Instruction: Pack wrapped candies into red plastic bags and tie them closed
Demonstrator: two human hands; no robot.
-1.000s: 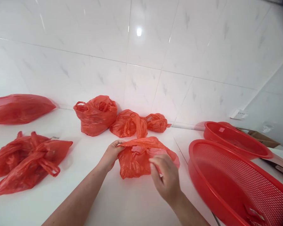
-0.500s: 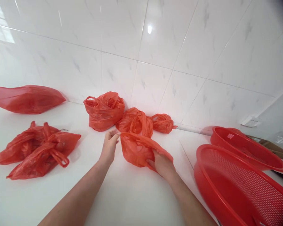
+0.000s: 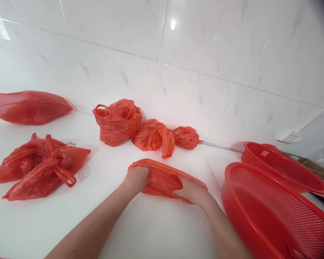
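Note:
A red plastic bag (image 3: pixel 164 176) lies on the white counter (image 3: pixel 140 230) in front of me. Both my hands reach into its mouth. My left hand (image 3: pixel 136 178) is at the bag's left end, its fingers curled under the upper edge. My right hand (image 3: pixel 191 191) is at the right end, its fingers hidden inside the plastic. The upper edge stretches in a low arc between the two hands.
Three filled red bags (image 3: pixel 118 122) (image 3: pixel 153 136) (image 3: pixel 187 137) sit by the tiled wall. More red bags (image 3: pixel 40 165) (image 3: pixel 27 107) lie at the left. A red perforated basket (image 3: pixel 272 212) and a red basin (image 3: pixel 283 167) stand at the right.
My left hand has moved from beside the bag onto its left end and gripped it. The bag has come nearer to me and flattened, with its mouth stretched wide between both hands.

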